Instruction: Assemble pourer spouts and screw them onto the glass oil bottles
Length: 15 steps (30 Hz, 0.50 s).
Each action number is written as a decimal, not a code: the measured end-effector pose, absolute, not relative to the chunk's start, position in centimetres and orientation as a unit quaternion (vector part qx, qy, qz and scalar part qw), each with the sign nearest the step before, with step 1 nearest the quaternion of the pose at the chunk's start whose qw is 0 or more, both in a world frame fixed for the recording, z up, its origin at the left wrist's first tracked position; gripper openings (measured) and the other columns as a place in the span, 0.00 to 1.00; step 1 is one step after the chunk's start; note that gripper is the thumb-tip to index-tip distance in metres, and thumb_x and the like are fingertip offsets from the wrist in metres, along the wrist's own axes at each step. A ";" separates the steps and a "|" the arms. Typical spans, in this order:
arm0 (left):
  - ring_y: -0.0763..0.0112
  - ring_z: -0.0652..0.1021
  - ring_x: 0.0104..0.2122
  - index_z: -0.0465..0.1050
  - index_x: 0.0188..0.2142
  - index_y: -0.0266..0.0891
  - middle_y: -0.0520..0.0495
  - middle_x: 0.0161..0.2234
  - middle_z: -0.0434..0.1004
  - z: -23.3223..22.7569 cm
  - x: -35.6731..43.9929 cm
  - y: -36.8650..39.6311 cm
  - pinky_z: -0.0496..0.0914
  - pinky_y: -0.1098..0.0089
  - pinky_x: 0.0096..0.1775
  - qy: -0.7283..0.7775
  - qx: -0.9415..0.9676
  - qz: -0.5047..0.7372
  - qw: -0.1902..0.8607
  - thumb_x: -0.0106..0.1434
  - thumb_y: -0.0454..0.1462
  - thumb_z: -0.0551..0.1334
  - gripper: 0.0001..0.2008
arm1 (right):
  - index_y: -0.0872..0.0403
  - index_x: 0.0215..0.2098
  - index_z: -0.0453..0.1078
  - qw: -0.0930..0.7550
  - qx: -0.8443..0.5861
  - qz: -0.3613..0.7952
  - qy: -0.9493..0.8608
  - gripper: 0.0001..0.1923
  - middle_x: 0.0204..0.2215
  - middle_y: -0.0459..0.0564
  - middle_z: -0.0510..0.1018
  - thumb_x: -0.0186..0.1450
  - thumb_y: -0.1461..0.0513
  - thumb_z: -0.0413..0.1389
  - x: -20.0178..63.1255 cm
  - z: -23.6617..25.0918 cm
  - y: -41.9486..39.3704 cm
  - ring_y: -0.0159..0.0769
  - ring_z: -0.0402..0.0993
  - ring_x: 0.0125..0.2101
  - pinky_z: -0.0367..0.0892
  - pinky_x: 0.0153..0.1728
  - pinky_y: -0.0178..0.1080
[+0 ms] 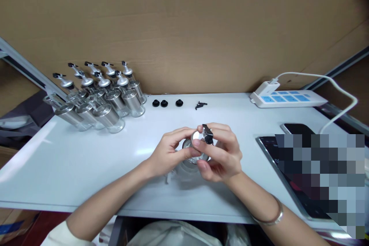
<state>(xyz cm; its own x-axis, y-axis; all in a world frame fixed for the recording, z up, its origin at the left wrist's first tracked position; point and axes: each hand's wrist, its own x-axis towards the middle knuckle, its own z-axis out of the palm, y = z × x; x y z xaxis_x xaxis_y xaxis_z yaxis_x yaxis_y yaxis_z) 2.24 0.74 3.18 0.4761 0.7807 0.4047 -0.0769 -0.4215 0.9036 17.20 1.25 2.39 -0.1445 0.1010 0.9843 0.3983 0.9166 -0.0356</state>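
Note:
A small glass bottle (188, 161) with a silver metal collar stands on the white table (86, 161) in front of me. My left hand (167, 153) grips its collar from the left. My right hand (221, 153) holds the silver spout cap (201, 136) with its black lever on top of the bottle, fingers curled around it. A silver bangle (271, 215) is on my right wrist. The lower part of the bottle is mostly hidden by my fingers.
Several finished bottles with silver spout caps (100, 96) stand at the back left. Three black round plugs (164, 103) and small black clips (200, 105) lie mid-back. A white power strip (288, 98) with cable, a phone (296, 128) and a tablet (276, 161) are on the right. Cardboard wall behind.

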 end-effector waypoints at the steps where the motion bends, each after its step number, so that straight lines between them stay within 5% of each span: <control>1: 0.65 0.76 0.38 0.75 0.43 0.37 0.44 0.38 0.77 3.1 2.2 0.7 0.69 0.68 0.40 0.239 0.715 0.455 0.474 0.62 0.47 0.61 0.16 | 0.54 0.41 0.70 0.633 -0.169 -0.117 -0.746 0.12 0.36 0.53 0.69 0.62 0.62 0.48 17.2 2.4 1.2 0.41 0.71 0.35 0.72 0.29 0.42; 15: 0.69 0.72 0.33 0.74 0.44 0.39 0.47 0.33 0.73 2.8 2.3 0.7 0.67 0.69 0.38 0.233 0.709 0.470 0.471 0.63 0.49 0.60 0.18 | 0.53 0.38 0.69 0.658 -0.179 -0.115 -0.722 0.10 0.34 0.51 0.68 0.63 0.61 0.47 16.4 2.1 1.2 0.39 0.69 0.33 0.68 0.28 0.42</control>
<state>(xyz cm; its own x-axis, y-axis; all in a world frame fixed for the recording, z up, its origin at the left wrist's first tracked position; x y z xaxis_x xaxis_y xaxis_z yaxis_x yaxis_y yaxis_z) 2.25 0.71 2.79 0.4489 0.7736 0.4472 -0.1134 -0.4471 0.8873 16.44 1.20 2.07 -0.0699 0.1083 0.9917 0.4097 0.9095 -0.0704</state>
